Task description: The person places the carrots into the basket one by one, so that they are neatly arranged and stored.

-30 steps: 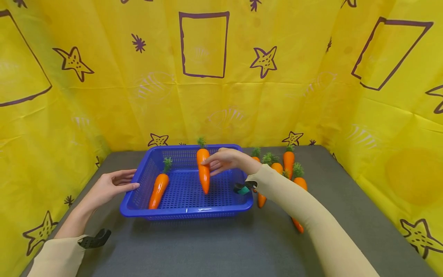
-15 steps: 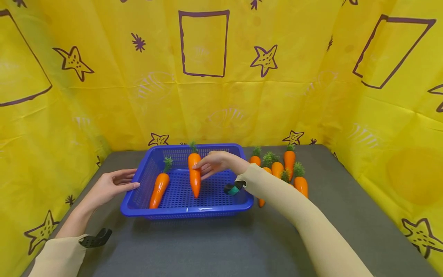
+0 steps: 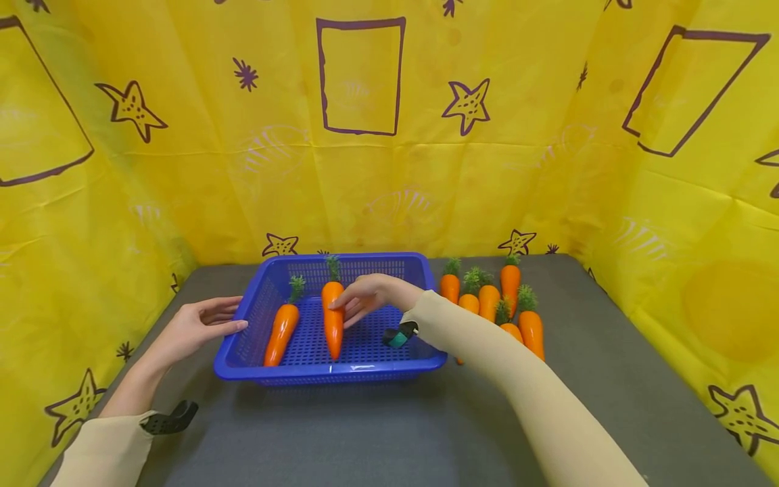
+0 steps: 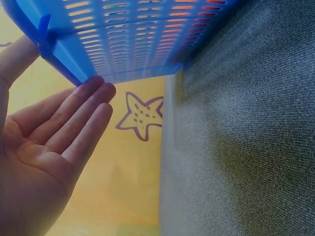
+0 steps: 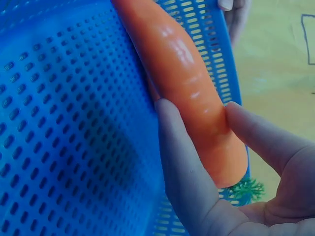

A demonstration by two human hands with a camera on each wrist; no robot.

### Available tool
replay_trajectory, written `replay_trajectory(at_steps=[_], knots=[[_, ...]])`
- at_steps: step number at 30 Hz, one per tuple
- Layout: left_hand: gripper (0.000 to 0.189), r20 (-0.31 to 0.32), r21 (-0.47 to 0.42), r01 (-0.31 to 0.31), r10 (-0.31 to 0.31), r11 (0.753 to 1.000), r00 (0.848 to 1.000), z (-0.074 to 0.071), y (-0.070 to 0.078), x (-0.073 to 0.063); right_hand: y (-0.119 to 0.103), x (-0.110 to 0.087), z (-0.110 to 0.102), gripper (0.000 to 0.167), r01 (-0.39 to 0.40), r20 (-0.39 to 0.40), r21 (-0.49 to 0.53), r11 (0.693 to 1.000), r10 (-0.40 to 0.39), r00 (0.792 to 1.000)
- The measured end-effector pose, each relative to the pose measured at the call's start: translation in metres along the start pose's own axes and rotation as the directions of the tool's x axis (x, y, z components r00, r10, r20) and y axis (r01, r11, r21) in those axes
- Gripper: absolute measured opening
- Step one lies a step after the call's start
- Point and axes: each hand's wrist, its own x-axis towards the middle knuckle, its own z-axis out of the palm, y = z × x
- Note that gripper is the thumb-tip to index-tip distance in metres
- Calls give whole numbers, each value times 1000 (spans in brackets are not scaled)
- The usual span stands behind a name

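Note:
My right hand [image 3: 363, 297] pinches an orange carrot [image 3: 333, 321] with a green leafy top between thumb and fingers, inside the blue plastic basket [image 3: 365, 370]. In the right wrist view, the held carrot [image 5: 182, 73] hangs over the perforated basket floor [image 5: 64, 123]; whether its tip touches the floor I cannot tell. Another carrot [image 3: 282, 335] lies along the basket's left side. My left hand [image 3: 193, 330] holds the basket's left rim, thumb over the edge. The left wrist view shows its fingers [image 4: 83, 118] nearly straight against the outer side.
Several carrots [image 3: 489, 301] lie grouped on the dark grey table [image 3: 365, 433] right of the basket, partly hidden by my right sleeve [image 3: 499, 352]. A yellow curtain [image 3: 414, 196] with drawn starfish and frames encloses the back and both sides.
My right hand has moved left and lower into the basket with the carrot, closer to the one lying there. The left hand and the basket have stayed in place.

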Motion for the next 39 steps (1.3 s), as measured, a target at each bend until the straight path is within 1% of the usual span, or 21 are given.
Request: replay_trajectory(at_steps=[2,4,6,8,13,18,26,33,36,39], knots=[[64,0,0,1,-1,1000,1000,0,0,0,3,26,-7,36,-52,-19,11,999,52,998],[65,2,-1,4,-4,1000,1000,0,0,0,6,46,-10,31,-90,-19,15,996,90,996],[65,3,-1,6,-6,1000,1000,0,0,0,7,51,-11,27,-105,8,22,994,105,994],[65,2,0,6,-6,1000,1000,0,0,0,10,58,-12,26,-101,29,17,995,101,995],[65,-1,5,11,-11,1000,1000,-1,-1,0,12,65,-7,26,-119,71,40,992,116,991],[66,2,4,18,-18,1000,1000,-1,-1,-1,11,72,-2,29,-156,82,62,986,150,985],[67,6,4,22,-22,1000,1000,-1,0,0,14,87,4,25,-176,70,75,982,171,983],[65,-2,1,13,-13,1000,1000,0,0,0,20,98,12,15,-201,61,70,977,197,979],[65,-5,-1,13,-13,1000,1000,0,0,0,22,100,15,15,-198,42,76,977,195,980],[65,-6,-2,13,-13,1000,1000,0,0,1,23,101,18,20,-179,20,82,980,178,984]])
